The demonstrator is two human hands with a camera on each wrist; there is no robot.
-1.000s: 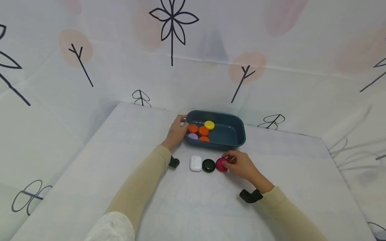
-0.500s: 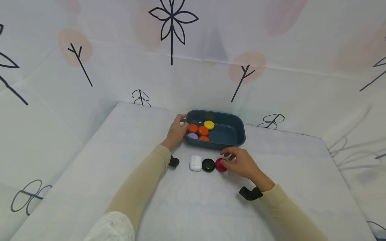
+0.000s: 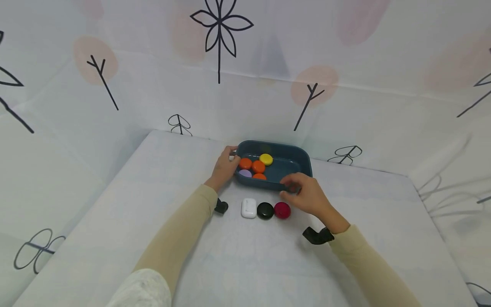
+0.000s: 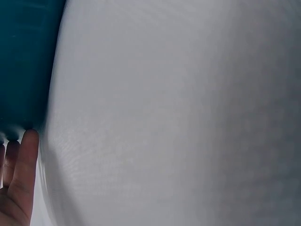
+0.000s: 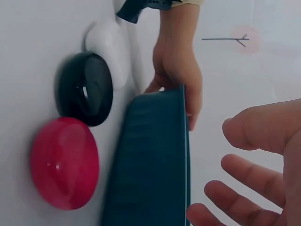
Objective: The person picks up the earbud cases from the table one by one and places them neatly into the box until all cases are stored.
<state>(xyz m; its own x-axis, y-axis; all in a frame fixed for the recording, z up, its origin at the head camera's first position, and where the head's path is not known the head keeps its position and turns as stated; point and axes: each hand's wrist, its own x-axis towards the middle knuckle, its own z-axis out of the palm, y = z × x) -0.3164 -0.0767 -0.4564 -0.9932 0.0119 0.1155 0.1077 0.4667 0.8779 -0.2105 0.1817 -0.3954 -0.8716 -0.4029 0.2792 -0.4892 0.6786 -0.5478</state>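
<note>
At the back of the table stands a dark blue rectangular tray (image 3: 291, 170). My left hand (image 3: 223, 168) grips its left end, and the left wrist view shows fingertips (image 4: 29, 141) against the tray's outer wall. My right hand (image 3: 307, 194) hovers at the tray's front right edge, fingers parted and loosely bent, holding nothing. Just in front of that hand lies a glossy crimson round disc (image 3: 282, 210), with a black disc (image 3: 265, 210) touching its left side. Left of the black one is a white rounded case (image 3: 249, 208) resembling an earbud case.
Inside the tray's left half sit several orange discs (image 3: 258, 166), a yellow disc (image 3: 266, 159) and a lilac disc (image 3: 245, 173). A white cloth covers the table (image 3: 238, 260). Behind it hangs a patterned backdrop (image 3: 253, 106).
My right hand has let go of the crimson disc and moved up and away toward the tray. The crimson disc stays beside the black one. The left hand has not moved.
</note>
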